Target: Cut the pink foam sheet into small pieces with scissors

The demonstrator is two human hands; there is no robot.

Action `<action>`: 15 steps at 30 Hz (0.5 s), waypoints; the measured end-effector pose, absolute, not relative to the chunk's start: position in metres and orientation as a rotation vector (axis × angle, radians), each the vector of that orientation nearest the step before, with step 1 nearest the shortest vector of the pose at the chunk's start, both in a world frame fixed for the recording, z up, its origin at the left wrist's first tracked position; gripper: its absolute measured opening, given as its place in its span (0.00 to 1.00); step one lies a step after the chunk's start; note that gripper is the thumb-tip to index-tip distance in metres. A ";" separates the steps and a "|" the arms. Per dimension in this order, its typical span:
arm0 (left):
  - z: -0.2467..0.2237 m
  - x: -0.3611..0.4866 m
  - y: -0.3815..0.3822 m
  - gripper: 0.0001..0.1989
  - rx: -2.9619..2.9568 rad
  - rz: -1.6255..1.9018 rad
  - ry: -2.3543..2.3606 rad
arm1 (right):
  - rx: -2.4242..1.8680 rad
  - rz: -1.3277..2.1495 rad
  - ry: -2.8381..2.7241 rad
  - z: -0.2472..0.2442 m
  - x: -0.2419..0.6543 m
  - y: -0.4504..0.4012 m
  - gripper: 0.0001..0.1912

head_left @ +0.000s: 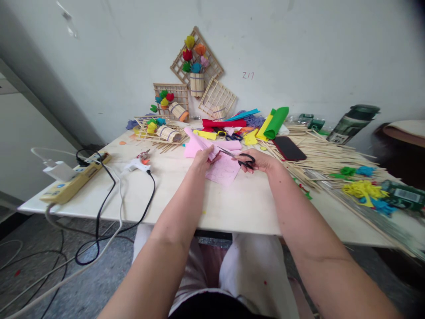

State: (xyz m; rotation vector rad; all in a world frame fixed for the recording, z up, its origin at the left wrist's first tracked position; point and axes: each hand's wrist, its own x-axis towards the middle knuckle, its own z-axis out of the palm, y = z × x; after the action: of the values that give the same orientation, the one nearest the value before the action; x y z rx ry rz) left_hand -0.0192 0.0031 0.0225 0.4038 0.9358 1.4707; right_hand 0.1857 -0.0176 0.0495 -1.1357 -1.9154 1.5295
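Note:
My left hand (206,158) is closed on a sheet of pink felt or paper (195,146), whose upper part stands up and folds over to the left. In my right hand (257,160) is a pair of black-handled scissors (247,161), fingers wrapped round the loops. Its blades point left, toward my left hand, and reach the edge of the pink material. Whether the blades are parted I cannot make out. Below both hands a flat pink piece (226,170) with faint drawn outlines lies on the table (186,195).
A glue gun (137,164) and a yellow power strip (76,177) with trailing cables are on the left. Behind lie coloured felt rolls (277,122) and stick lattices with flowers (195,57). To the right are a phone (289,148), loose sticks (322,150) and a dark bottle (353,124).

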 end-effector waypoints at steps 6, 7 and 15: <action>0.021 -0.017 0.002 0.11 0.457 1.487 0.961 | -1.171 1.534 -1.936 0.051 0.185 -0.018 0.20; 0.021 -0.017 0.002 0.11 0.456 1.488 0.963 | -1.169 1.531 -1.941 0.051 0.185 -0.018 0.20; 0.022 -0.017 0.002 0.12 0.445 1.473 0.950 | -1.153 1.492 -1.909 0.046 0.179 -0.017 0.18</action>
State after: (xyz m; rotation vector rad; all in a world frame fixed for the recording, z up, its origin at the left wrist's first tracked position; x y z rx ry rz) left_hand -0.0166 0.0018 0.0216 0.4453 0.9499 1.4725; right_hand 0.1786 -0.0171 0.0464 -1.1529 -1.9087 1.4922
